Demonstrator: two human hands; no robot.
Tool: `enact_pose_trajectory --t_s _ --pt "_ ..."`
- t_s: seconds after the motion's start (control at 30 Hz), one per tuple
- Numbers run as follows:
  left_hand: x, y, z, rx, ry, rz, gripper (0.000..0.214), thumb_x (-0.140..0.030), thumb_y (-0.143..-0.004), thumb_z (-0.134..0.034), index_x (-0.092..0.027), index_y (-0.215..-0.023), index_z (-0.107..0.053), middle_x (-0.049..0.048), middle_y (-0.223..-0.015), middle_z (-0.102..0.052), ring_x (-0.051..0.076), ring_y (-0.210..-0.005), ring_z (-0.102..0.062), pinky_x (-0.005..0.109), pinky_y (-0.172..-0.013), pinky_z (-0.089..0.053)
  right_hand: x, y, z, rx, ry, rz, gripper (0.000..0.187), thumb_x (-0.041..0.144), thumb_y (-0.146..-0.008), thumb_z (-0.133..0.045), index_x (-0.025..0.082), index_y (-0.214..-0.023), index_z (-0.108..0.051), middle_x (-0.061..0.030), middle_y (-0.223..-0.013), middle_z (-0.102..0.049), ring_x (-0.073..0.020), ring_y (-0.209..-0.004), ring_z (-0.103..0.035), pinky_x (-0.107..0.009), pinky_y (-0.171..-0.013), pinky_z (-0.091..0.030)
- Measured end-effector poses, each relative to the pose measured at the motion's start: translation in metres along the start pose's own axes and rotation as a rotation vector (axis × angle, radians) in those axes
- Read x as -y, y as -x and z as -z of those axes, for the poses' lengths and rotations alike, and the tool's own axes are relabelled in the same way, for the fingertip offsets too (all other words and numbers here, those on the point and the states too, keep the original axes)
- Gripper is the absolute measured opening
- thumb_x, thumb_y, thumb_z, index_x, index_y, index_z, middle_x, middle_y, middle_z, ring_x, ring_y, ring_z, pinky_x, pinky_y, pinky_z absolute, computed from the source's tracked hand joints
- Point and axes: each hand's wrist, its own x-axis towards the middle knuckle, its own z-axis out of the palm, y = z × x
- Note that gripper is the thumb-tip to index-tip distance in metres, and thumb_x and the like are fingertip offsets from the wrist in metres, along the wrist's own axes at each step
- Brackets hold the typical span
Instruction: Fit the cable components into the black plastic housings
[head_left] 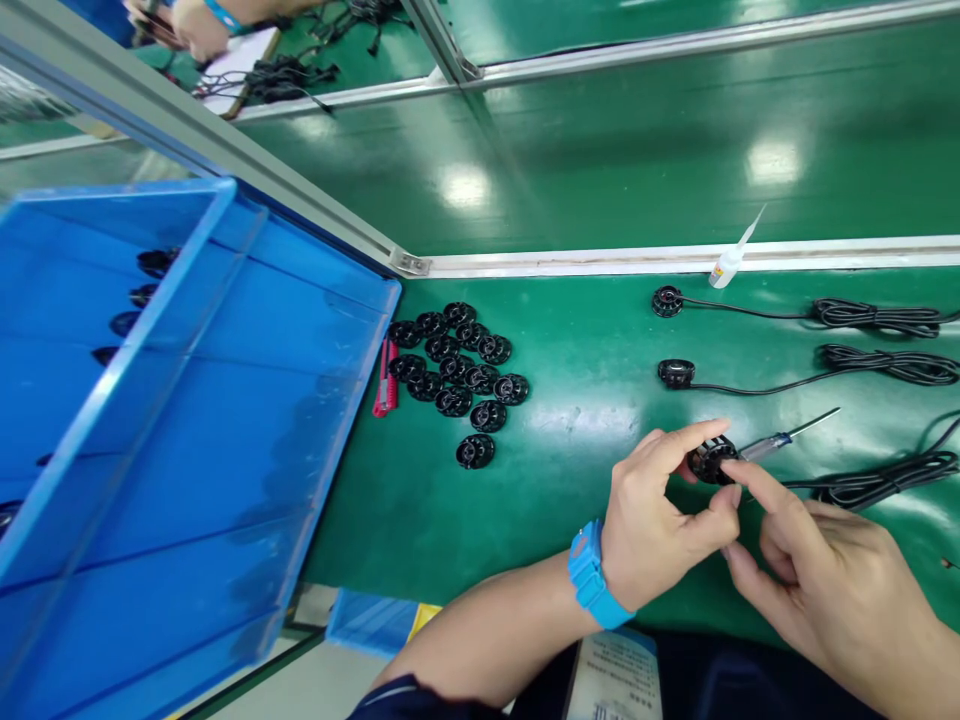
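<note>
Between thumb and fingers, my left hand [660, 500] grips a black round slotted housing [712, 460] and tilts it on edge. A blue strap [596, 575] circles my left wrist. My right hand [832, 560] pinches at the housing's lower right side, with its index fingertip on the rim. A black cable bundle [885, 480] lies just beyond my right hand; its lead runs toward the housing, but the join is hidden. Behind the fingers rests a screwdriver [772, 445] with a clear handle.
Two similar housings with coiled cables [874, 315] lie farther back. A small white dropper bottle [726, 268] stands by the frame rail. Several loose black discs [475, 451] cluster left, beside a red box cutter [385, 380]. A blue crate [315, 330] leans at left; another person's hands [199, 30] work beyond.
</note>
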Motion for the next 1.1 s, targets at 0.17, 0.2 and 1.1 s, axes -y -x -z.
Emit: enact_pose_trajectory --t_s 0.17,0.2,1.1 --pt "0.002 -0.001 -0.001 0.064 0.033 0.092 0.053 -0.018 -0.078 -0.079 -0.021 -0.131 -0.077 0.0038 -0.095 -0.075 0.018 -0.079 -0.065 0.034 -0.080 -0.058 -0.002 -0.005 -0.002 -0.049 0.281 0.124 0.032 0.016 -0.109 -0.054 0.003 -0.136 -0.065 0.0063 -0.059 -0.054 -0.0104 -0.046 -0.052 -0.034 -0.057 -0.040" --pt "0.003 -0.001 -0.001 0.082 0.070 0.132 0.053 -0.018 -0.078 -0.079 -0.021 -0.130 -0.077 0.0029 -0.091 -0.074 0.017 -0.077 -0.063 0.033 -0.078 -0.056 -0.003 -0.005 -0.001 -0.047 0.256 0.115 0.031 0.017 -0.108 -0.055 0.004 -0.135 -0.066 0.0068 -0.059 -0.053 -0.0099 -0.046 -0.051 -0.034 -0.057 -0.039" --pt "-0.004 -0.019 0.022 0.742 0.542 0.459 0.056 -0.028 -0.084 -0.079 -0.019 -0.140 -0.073 -0.0034 -0.070 -0.054 0.010 -0.059 -0.043 0.024 -0.056 -0.036 -0.045 -0.001 0.023 0.085 -0.046 0.345 0.028 0.028 -0.103 -0.070 0.021 -0.130 -0.071 0.0026 -0.077 -0.052 -0.0154 -0.070 -0.048 -0.036 -0.070 -0.040"
